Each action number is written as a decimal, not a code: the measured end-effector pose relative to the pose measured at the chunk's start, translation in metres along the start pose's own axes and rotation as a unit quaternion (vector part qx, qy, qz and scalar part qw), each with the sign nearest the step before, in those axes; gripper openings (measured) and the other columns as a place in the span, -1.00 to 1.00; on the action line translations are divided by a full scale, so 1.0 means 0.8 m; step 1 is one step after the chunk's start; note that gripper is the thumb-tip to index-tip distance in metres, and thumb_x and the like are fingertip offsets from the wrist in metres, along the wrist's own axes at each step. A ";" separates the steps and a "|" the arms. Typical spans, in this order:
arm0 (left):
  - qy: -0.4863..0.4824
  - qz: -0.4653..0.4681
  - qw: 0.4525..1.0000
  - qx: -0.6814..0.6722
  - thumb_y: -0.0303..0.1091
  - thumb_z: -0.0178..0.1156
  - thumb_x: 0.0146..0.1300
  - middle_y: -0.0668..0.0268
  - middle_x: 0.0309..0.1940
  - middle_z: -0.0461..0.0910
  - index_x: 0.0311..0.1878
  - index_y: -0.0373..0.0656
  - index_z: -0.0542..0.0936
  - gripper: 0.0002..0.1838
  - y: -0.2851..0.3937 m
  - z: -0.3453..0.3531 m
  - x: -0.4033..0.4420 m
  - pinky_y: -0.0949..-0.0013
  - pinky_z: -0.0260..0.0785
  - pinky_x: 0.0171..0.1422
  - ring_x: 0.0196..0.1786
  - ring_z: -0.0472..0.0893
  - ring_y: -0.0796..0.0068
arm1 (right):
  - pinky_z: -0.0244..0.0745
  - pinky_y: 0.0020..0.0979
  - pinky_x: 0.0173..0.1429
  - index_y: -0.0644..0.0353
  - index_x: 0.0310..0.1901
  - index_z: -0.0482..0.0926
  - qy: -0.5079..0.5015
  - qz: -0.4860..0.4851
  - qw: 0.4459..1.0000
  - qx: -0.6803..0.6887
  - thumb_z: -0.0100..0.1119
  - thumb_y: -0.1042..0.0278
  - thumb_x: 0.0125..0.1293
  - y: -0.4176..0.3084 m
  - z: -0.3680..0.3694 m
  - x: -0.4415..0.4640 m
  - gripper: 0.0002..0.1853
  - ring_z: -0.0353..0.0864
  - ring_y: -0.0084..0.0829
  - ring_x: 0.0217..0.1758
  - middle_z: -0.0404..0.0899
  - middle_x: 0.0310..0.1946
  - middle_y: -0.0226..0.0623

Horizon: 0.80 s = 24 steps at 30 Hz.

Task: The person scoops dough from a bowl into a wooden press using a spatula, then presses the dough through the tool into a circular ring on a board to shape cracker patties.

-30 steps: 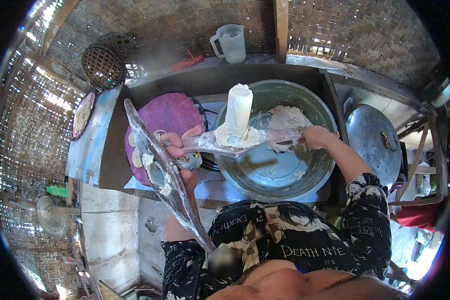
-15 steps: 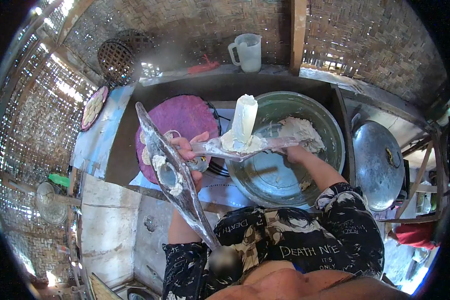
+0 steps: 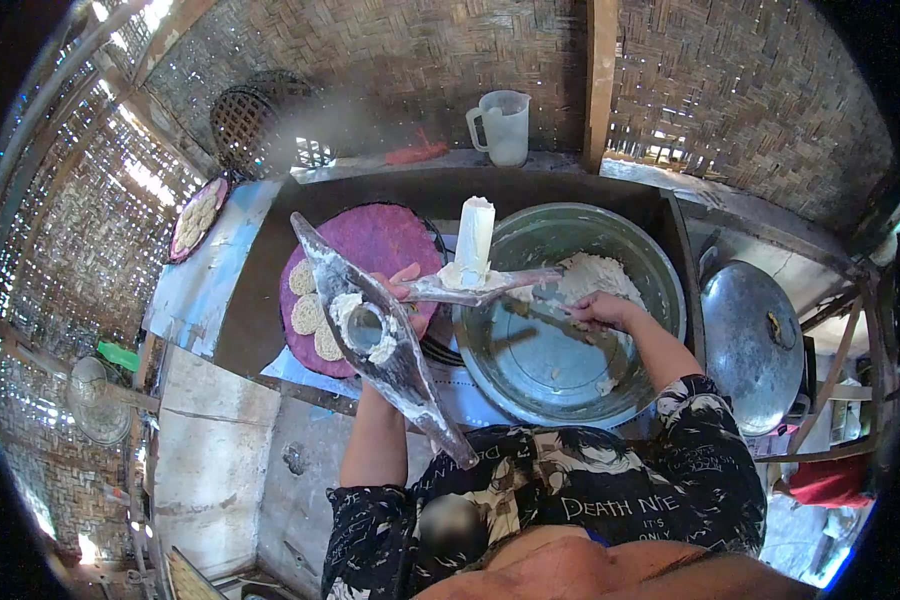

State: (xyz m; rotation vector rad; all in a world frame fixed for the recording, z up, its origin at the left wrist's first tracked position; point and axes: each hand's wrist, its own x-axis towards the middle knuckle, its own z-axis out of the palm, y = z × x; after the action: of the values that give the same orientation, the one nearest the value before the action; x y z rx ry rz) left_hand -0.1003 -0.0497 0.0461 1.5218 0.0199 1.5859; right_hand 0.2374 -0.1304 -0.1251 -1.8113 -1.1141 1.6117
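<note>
My left hand [image 3: 400, 283] grips a wooden hand press in two parts over the pink tray. One part is a long dark wooden body [image 3: 410, 378] with a round opening smeared with dough. The other is a wooden plunger [image 3: 477, 240], its pale, dough-coated cylinder pointing up from a cross handle. My right hand [image 3: 607, 310] is inside the big metal basin [image 3: 570, 395], beside a mass of pale dough [image 3: 598, 275]. Its fingers are curled together, and what they hold is hidden. Round, coiled strand cakes [image 3: 307, 314] lie on the pink tray [image 3: 375, 225].
A large lidded metal pot [image 3: 752, 335] stands to the right. Behind the trough are a plastic jug [image 3: 505, 128] and a red item [image 3: 416, 153]. Another tray of pale rounds [image 3: 198, 220] sits at the far left. Woven bamboo walls enclose the space.
My right hand has left the plunger's handle and moved down into the basin by the dough. My left hand now holds both press parts, with the body shifted right, uncovering more cakes.
</note>
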 end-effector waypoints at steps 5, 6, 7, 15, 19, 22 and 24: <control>-0.008 -0.109 0.994 -0.021 -0.51 0.36 -0.10 0.44 -0.21 0.40 -0.22 -0.12 0.50 -0.66 0.009 -0.002 -0.005 -0.03 0.27 0.21 0.00 0.46 0.28 | 0.37 -0.39 -0.52 0.12 -0.33 0.64 0.094 0.013 0.957 -0.275 0.26 0.21 -0.02 0.019 -0.011 0.045 -0.77 0.47 -0.43 -0.61 0.54 -0.59 -0.33; -0.019 -0.130 0.991 -0.004 -0.52 0.36 -0.10 0.44 -0.20 0.40 -0.23 -0.13 0.50 -0.67 0.007 -0.013 -0.003 0.00 0.28 0.21 0.02 0.46 0.26 | 0.41 -0.35 -0.44 0.12 -0.32 0.64 0.116 0.001 0.936 -0.332 0.25 0.20 -0.04 0.013 -0.013 0.043 -0.76 0.52 -0.36 -0.54 0.56 -0.54 -0.28; -0.011 -0.122 0.993 -0.004 -0.53 0.37 -0.12 0.44 -0.20 0.41 -0.24 -0.13 0.50 -0.66 0.005 -0.016 -0.006 0.02 0.29 0.20 0.02 0.46 0.25 | 0.44 -0.31 -0.37 0.11 -0.32 0.64 0.136 -0.011 0.912 -0.387 0.24 0.19 -0.06 0.008 -0.015 0.040 -0.74 0.56 -0.29 -0.47 0.58 -0.49 -0.24; 0.039 -0.104 0.994 -0.001 -0.53 0.45 -0.25 0.45 -0.25 0.41 -0.23 -0.13 0.50 -0.56 0.019 -0.019 -0.008 -0.01 0.29 0.19 0.00 0.47 0.24 | 0.46 -0.19 -0.06 0.07 -0.28 0.63 0.263 -0.016 0.860 -0.436 0.12 0.10 0.05 0.013 0.019 0.073 -0.72 0.58 -0.12 -0.17 0.60 -0.28 -0.14; 0.003 -0.037 0.999 0.025 -0.48 0.44 -0.20 0.44 -0.22 0.38 -0.19 -0.10 0.49 -0.56 -0.003 -0.027 -0.014 -0.08 0.25 0.22 0.02 0.45 0.26 | 0.46 -0.16 -0.07 0.06 -0.22 0.60 0.223 -0.036 0.872 -0.435 0.13 0.11 0.05 -0.001 0.043 0.043 -0.70 0.57 -0.11 -0.18 0.59 -0.29 -0.13; -0.025 -0.034 0.999 0.033 -0.49 0.39 -0.12 0.38 -0.16 0.41 -0.16 -0.11 0.47 -0.59 -0.013 -0.025 -0.015 0.01 0.29 0.18 0.03 0.45 0.27 | 0.45 -0.17 -0.05 0.05 -0.21 0.61 0.204 -0.037 0.869 -0.449 0.14 0.09 0.05 -0.001 0.048 0.041 -0.69 0.56 -0.12 -0.17 0.59 -0.27 -0.13; -0.034 -0.091 0.995 0.001 -0.50 0.37 -0.08 0.31 -0.09 0.44 -0.14 -0.13 0.47 -0.61 0.004 -0.017 -0.010 0.12 0.33 0.12 0.03 0.46 0.28 | 0.45 -0.18 -0.05 0.05 -0.21 0.61 0.195 -0.037 0.874 -0.445 0.14 0.08 0.05 0.001 0.052 0.042 -0.69 0.57 -0.12 -0.17 0.59 -0.27 -0.13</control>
State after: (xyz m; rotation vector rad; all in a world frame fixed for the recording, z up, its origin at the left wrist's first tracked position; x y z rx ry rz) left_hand -0.1147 -0.0487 0.0385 1.5298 0.1200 1.3904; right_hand 0.1972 -0.1104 -0.1540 -2.4323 -1.8522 0.6086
